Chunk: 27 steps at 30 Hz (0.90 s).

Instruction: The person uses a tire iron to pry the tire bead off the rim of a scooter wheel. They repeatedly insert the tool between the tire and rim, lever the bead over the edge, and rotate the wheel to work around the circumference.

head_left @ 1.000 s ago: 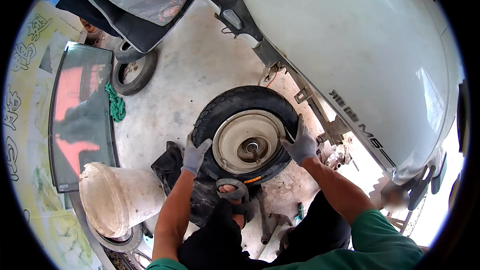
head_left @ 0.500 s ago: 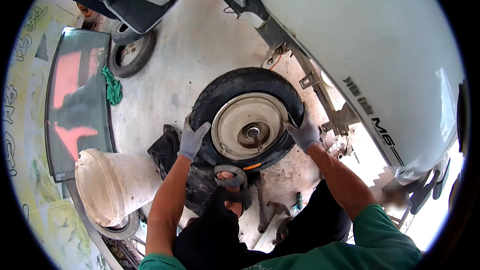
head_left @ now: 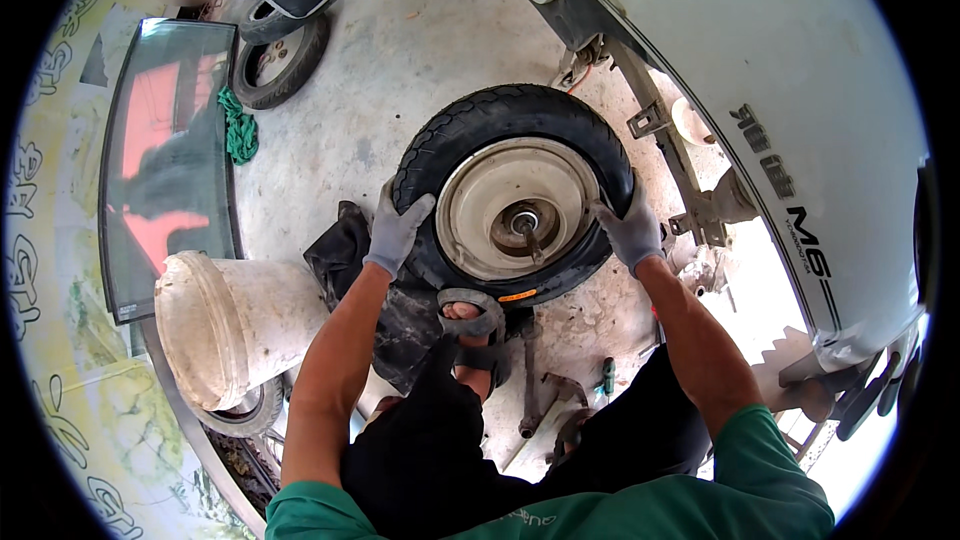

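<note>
A wheel with a black treaded tyre (head_left: 515, 108) and a cream metal rim (head_left: 478, 190) is in front of me, its outer face turned up toward me. From the hub in its middle sticks a short axle (head_left: 527, 228). My left hand (head_left: 397, 228), in a grey-white glove, grips the tyre's left side. My right hand (head_left: 633, 228), gloved alike, clasps the right side, thumb on the inner sidewall near the rim. The fingers around the tyre's outer edge are partly hidden. An orange mark (head_left: 518, 295) shows on the near sidewall, just beyond my sandalled foot (head_left: 463, 310).
A white bucket (head_left: 270, 315) lies tipped at the left, near a glass panel (head_left: 170, 200) and a green cloth (head_left: 239, 130). Two tyres (head_left: 295, 65) rest farther back. A white vehicle body (head_left: 740, 40) with its frame (head_left: 690, 160) borders the right. Metal parts (head_left: 530, 390) lie by my feet.
The whole view has shifted, so the wheel, my hands and the surroundings appear higher and slightly farther right. Both hands keep their hold on the tyre.
</note>
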Available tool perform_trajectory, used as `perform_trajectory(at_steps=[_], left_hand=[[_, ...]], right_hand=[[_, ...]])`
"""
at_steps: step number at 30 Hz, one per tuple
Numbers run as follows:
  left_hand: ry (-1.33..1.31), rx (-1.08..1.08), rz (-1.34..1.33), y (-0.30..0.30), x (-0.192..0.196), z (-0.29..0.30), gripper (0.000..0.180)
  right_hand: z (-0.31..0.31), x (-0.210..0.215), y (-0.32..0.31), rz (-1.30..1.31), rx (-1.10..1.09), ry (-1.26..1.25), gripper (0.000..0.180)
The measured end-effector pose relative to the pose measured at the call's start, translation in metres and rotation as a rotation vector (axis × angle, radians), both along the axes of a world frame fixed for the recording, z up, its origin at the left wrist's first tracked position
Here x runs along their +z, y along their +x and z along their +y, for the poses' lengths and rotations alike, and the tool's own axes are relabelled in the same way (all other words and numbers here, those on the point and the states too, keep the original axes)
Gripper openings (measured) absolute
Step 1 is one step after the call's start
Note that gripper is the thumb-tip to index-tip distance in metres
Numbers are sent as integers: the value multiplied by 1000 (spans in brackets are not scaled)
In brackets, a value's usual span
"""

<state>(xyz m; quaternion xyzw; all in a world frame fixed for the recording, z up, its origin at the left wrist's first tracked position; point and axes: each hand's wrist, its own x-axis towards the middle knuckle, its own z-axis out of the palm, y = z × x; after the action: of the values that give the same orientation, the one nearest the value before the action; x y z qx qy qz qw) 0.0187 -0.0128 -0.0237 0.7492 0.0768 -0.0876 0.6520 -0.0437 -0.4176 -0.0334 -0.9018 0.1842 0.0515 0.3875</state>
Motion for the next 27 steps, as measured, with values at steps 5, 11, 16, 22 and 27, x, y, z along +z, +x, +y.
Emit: perform_trajectory(at_steps=[5,11,16,22,27], left_hand=[[11,21,5,0,-13,11,83],[120,-18,-24,3,-4,1,82],[75,-1,-17,-2,-6,12,80],[-84,30,29,0,-9,2,78],[53,-13,-26,1,-12,9,77]], right_hand=[[4,-1,0,-24,-1,15,101],[-3,-5,-1,-27,-19,31,100],[6,6,2,-1,8,39,95],[-2,2,-2,-26,-21,47,96],[1,0,-2,-45,-17,19,96]])
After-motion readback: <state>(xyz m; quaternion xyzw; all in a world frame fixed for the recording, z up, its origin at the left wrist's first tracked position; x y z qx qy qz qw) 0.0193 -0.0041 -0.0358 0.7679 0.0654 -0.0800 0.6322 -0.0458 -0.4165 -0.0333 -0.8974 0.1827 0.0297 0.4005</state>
